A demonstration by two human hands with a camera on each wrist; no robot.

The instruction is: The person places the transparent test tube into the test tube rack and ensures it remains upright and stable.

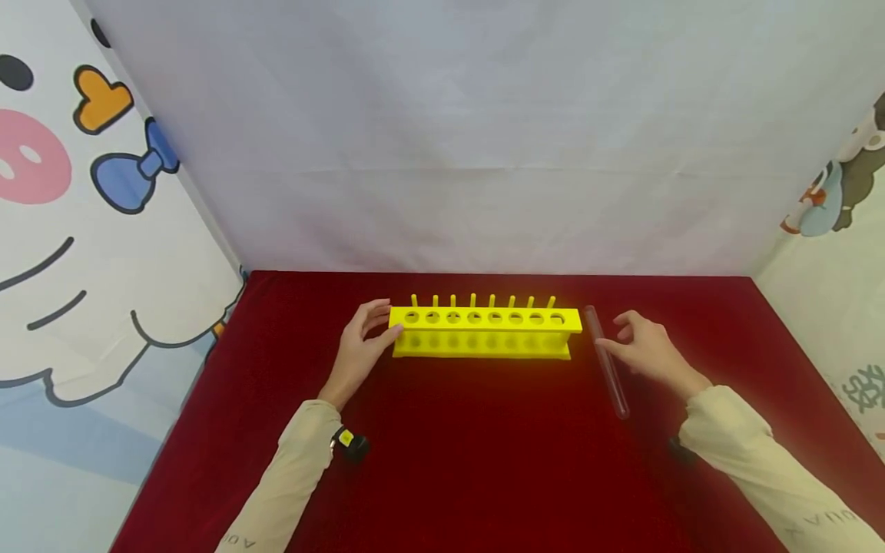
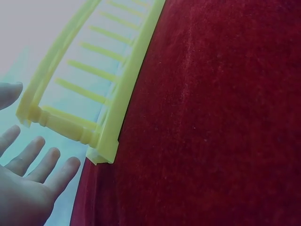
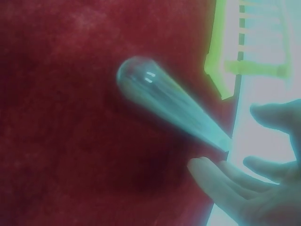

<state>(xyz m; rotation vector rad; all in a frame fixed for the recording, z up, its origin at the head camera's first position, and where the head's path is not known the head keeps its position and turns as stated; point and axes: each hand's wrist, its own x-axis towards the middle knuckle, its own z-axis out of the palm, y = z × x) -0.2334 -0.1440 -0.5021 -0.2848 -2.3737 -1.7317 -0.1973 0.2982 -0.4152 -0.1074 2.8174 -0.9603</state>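
Note:
A yellow test tube rack [image 1: 484, 326] stands upright on the red cloth, with a row of round holes along its top and a row of pegs behind. At its left end is my left hand [image 1: 359, 347], fingers spread and thumb near the top corner. In the left wrist view these fingers [image 2: 44, 165] are apart from the rack's end post. To the right of the rack a clear test tube [image 1: 612, 384] lies on the cloth, its rounded end toward me. My right hand [image 1: 650, 353] hovers beside the tube's upper part, fingers loosely bent, gripping nothing.
Red cloth [image 1: 449, 453] covers the table, and a pale curtain [image 1: 484, 153] hangs behind its far edge. A cartoon-printed panel [image 1: 104, 269] borders the left side; another printed panel [image 1: 836, 292] borders the right.

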